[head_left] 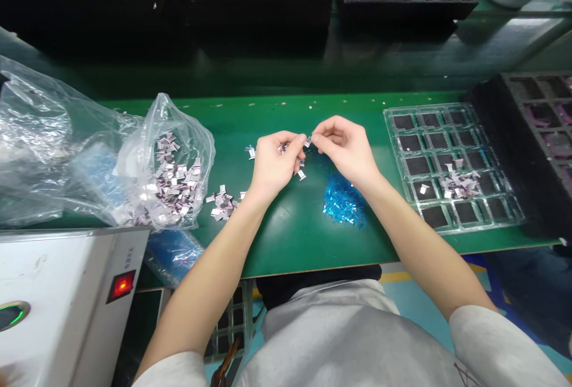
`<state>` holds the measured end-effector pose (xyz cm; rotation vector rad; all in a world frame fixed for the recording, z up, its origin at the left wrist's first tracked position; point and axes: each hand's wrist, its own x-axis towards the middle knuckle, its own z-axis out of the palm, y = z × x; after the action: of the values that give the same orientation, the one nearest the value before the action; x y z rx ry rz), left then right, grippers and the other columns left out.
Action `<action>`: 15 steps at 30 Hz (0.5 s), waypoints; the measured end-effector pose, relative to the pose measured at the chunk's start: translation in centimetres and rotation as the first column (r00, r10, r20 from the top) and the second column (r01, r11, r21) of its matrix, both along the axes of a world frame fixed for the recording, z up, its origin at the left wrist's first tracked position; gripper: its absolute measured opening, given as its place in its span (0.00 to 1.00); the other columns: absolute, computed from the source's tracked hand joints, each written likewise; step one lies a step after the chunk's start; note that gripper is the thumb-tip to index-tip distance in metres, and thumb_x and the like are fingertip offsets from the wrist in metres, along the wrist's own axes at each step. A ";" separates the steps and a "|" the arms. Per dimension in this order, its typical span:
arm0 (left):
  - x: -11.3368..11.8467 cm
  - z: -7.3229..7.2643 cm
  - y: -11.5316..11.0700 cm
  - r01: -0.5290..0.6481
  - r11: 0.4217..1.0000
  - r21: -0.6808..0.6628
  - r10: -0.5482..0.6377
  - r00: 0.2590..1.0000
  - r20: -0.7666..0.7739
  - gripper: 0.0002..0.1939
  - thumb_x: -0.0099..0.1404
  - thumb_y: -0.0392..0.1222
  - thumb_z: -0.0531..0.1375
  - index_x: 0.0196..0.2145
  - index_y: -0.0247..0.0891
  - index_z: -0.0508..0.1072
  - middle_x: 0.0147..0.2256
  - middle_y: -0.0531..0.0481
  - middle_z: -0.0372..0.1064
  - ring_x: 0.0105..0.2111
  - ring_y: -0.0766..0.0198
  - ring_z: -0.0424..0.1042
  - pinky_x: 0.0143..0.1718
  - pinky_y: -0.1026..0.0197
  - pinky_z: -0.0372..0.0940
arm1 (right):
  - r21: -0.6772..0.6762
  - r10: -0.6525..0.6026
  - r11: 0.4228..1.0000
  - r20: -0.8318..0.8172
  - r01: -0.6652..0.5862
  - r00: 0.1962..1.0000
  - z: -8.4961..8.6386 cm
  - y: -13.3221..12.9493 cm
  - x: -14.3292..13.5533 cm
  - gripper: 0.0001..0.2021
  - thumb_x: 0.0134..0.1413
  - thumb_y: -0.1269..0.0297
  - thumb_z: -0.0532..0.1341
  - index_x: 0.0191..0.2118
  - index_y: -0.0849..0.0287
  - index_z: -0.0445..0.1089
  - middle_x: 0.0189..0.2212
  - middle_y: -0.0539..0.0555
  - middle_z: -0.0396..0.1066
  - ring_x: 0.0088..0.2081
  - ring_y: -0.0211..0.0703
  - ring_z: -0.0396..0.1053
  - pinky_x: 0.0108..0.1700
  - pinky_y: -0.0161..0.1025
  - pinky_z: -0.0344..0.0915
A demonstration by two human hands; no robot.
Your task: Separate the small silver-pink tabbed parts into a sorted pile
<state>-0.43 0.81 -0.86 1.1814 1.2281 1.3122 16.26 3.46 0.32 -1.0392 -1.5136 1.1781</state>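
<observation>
Thumb and fingers of my left hand [274, 164] pinch a small silvery T-shaped metal piece [308, 141]. More such pieces show between its curled fingers. My right hand [348, 147] meets it from the right, thumb and forefinger closed at the edge of the same piece; whether they hold a thin film there is too small to tell. Below the hands lies a heap of shiny blue film strips [342, 201]. A loose pile of the metal pieces [222, 203] sits left of my left forearm, and a few others lie beside and under that hand.
An open clear plastic bag [204, 143] full of metal pieces stands at the left. On the right, a clear compartment tray [404, 168] holds a cluster of pieces [460, 183], next to a black foam tray [496, 131]. A white machine [58, 280] with a lit red switch occupies the lower left.
</observation>
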 end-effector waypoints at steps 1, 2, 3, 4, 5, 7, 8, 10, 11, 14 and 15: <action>0.0 -0.2 0.0 -0.013 1.000 0.012 0.014 0.999 -0.030 0.16 0.70 0.48 0.70 0.28 0.37 0.78 0.21 0.53 0.71 0.16 0.71 0.64 0.19 0.66 0.58 | 0.050 -0.013 0.999 0.045 0.010 0.999 0.0 -0.1 0.0 0.07 0.58 0.60 0.72 0.35 0.55 0.75 0.33 0.50 0.76 0.33 0.40 0.71 0.36 0.40 0.68; 0.0 -0.4 0.0 -0.030 0.999 0.020 0.031 0.998 -0.060 0.16 0.71 0.48 0.70 0.28 0.37 0.77 0.21 0.53 0.71 0.16 0.71 0.65 0.19 0.66 0.59 | 0.103 -0.029 0.994 0.096 0.019 0.995 0.0 -0.2 -0.1 0.06 0.59 0.61 0.70 0.35 0.55 0.75 0.34 0.50 0.75 0.33 0.40 0.71 0.36 0.40 0.67; 0.0 -0.5 0.0 -0.047 0.999 0.024 0.049 0.995 -0.085 0.16 0.71 0.48 0.69 0.28 0.37 0.77 0.21 0.53 0.71 0.16 0.70 0.65 0.19 0.66 0.59 | 0.154 -0.043 0.988 0.144 0.020 0.989 0.0 -0.4 -0.1 0.05 0.60 0.62 0.70 0.35 0.55 0.76 0.35 0.51 0.75 0.34 0.41 0.70 0.35 0.40 0.66; -0.1 -0.7 0.1 -0.062 0.998 0.027 0.065 0.992 -0.106 0.16 0.72 0.48 0.69 0.28 0.37 0.77 0.21 0.54 0.72 0.16 0.70 0.66 0.19 0.66 0.59 | 0.198 -0.048 0.980 0.184 0.011 0.982 0.1 -0.5 -0.2 0.05 0.60 0.62 0.69 0.35 0.55 0.76 0.35 0.51 0.75 0.34 0.41 0.70 0.35 0.40 0.65; -0.2 -0.8 0.1 -0.075 0.997 0.030 0.078 0.990 -0.122 0.16 0.72 0.48 0.68 0.28 0.37 0.77 0.22 0.54 0.72 0.16 0.70 0.66 0.20 0.66 0.59 | 0.231 -0.042 0.973 0.212 -0.009 0.976 0.1 -0.7 -0.3 0.05 0.61 0.62 0.69 0.35 0.55 0.77 0.36 0.52 0.75 0.35 0.41 0.69 0.35 0.40 0.65; -0.3 -1.1 0.3 -0.086 0.996 0.036 0.090 0.987 -0.133 0.16 0.73 0.48 0.68 0.29 0.38 0.77 0.22 0.54 0.72 0.16 0.70 0.66 0.20 0.66 0.60 | 0.255 -0.006 0.965 0.234 -0.056 0.972 0.3 -0.8 -0.3 0.04 0.61 0.62 0.69 0.35 0.55 0.78 0.37 0.52 0.75 0.36 0.42 0.69 0.35 0.40 0.65; -0.4 -1.2 0.4 -0.087 0.995 0.038 0.091 0.988 -0.127 0.16 0.73 0.47 0.68 0.29 0.38 0.77 0.22 0.54 0.72 0.16 0.70 0.66 0.20 0.66 0.60 | 0.254 0.001 0.965 0.238 -0.063 0.971 0.4 -0.8 -0.3 0.04 0.61 0.62 0.68 0.35 0.55 0.78 0.37 0.52 0.75 0.36 0.42 0.69 0.35 0.40 0.65; -0.5 -1.2 0.5 -0.092 0.995 0.033 0.095 0.991 -0.099 0.15 0.74 0.45 0.67 0.29 0.38 0.76 0.22 0.54 0.71 0.16 0.70 0.66 0.20 0.66 0.61 | 0.244 -0.026 0.969 0.275 -0.044 0.961 0.4 -0.6 -0.1 0.04 0.62 0.64 0.66 0.34 0.55 0.77 0.36 0.51 0.75 0.35 0.42 0.69 0.36 0.41 0.65; -0.4 -1.0 0.5 -0.096 0.995 0.021 0.098 0.992 -0.079 0.15 0.74 0.44 0.66 0.29 0.38 0.75 0.23 0.54 0.71 0.17 0.70 0.66 0.21 0.66 0.61 | 0.241 -0.052 0.970 0.320 -0.028 0.946 0.3 -0.4 0.1 0.05 0.62 0.65 0.65 0.34 0.55 0.76 0.34 0.51 0.74 0.34 0.42 0.68 0.37 0.41 0.65; -0.2 -0.1 0.4 -0.117 0.991 -0.064 0.118 0.993 0.002 0.13 0.75 0.41 0.64 0.31 0.39 0.72 0.23 0.55 0.71 0.17 0.70 0.66 0.20 0.67 0.61 | 0.261 -0.134 0.965 0.550 -0.018 0.824 -0.3 -0.1 0.7 0.08 0.62 0.67 0.63 0.31 0.56 0.75 0.32 0.53 0.73 0.35 0.46 0.68 0.42 0.46 0.66; -0.1 0.3 0.3 -0.120 0.987 -0.105 0.124 0.992 0.031 0.12 0.75 0.40 0.63 0.31 0.39 0.71 0.23 0.55 0.71 0.17 0.71 0.66 0.20 0.67 0.60 | 0.271 -0.150 0.962 0.626 -0.034 0.765 -0.5 0.0 0.8 0.07 0.62 0.68 0.63 0.31 0.56 0.75 0.34 0.55 0.73 0.37 0.49 0.69 0.43 0.48 0.67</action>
<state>-0.58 1.12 -0.58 1.0178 1.3416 1.3377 17.07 3.41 -0.20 -1.3690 -2.0822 0.5445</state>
